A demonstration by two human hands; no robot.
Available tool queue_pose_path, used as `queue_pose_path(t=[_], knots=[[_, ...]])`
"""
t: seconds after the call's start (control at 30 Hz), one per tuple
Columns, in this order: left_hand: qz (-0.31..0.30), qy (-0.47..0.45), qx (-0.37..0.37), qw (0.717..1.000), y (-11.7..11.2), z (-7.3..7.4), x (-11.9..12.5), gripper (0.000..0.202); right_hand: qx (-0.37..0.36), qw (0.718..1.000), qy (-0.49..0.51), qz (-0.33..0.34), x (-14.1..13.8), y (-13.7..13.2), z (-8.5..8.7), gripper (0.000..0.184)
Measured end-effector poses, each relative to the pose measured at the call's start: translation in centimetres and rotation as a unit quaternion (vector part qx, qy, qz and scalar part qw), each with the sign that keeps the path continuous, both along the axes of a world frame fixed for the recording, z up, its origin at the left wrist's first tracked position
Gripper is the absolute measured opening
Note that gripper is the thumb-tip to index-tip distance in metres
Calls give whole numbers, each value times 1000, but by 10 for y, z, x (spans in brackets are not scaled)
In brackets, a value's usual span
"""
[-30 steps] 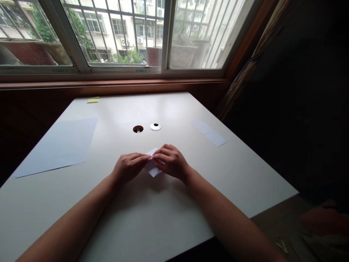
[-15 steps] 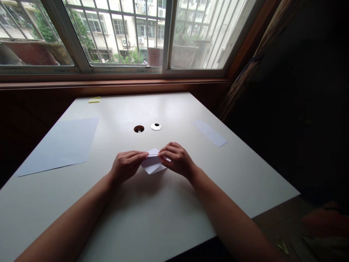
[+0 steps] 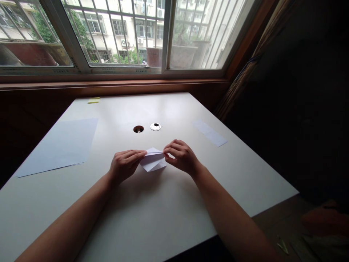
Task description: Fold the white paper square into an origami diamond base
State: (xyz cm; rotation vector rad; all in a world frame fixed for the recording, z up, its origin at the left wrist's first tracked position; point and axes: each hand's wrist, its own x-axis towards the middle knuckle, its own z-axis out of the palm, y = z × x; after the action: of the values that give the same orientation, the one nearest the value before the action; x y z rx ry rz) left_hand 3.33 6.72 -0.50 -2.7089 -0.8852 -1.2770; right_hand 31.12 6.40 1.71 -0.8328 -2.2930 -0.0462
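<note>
Between my hands is a small piece of folded white paper [image 3: 152,160], with creased flaps and a pointed lower corner, held just above the white table [image 3: 152,214]. My left hand [image 3: 127,162] pinches its left end, thumb below and fingers on top. At the right end, the thumb and fingertips of my right hand [image 3: 180,154] are closed on the upper folded edge. The fingertips partly cover both ends of the paper.
Large white sheets [image 3: 60,145] lie on the left of the table, and a paper strip [image 3: 209,133] on the right. Beyond my hands are a round cable hole [image 3: 138,129] and its loose cover [image 3: 155,126]. A yellow-edged pad [image 3: 93,100] sits near the window.
My right hand has slid a little to the right along the folded edge, uncovering more of the paper. My left hand keeps its pinch, and the paper has tilted slightly.
</note>
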Motion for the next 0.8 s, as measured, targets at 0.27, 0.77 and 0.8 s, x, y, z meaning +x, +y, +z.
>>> queue_pose_path(t=[0.27,0.77,0.8], knots=[[10,-4,-4,1000,1,-3,-3,32,11,1000,-14,-1,3,0,5,15],[1,18,7,1000,2,0,0,36,-6,998,57,6,-1,-1,2,23],[-4,22,11,1000,1,1,2,37,2,999,46,15,-4,-2,0,21]])
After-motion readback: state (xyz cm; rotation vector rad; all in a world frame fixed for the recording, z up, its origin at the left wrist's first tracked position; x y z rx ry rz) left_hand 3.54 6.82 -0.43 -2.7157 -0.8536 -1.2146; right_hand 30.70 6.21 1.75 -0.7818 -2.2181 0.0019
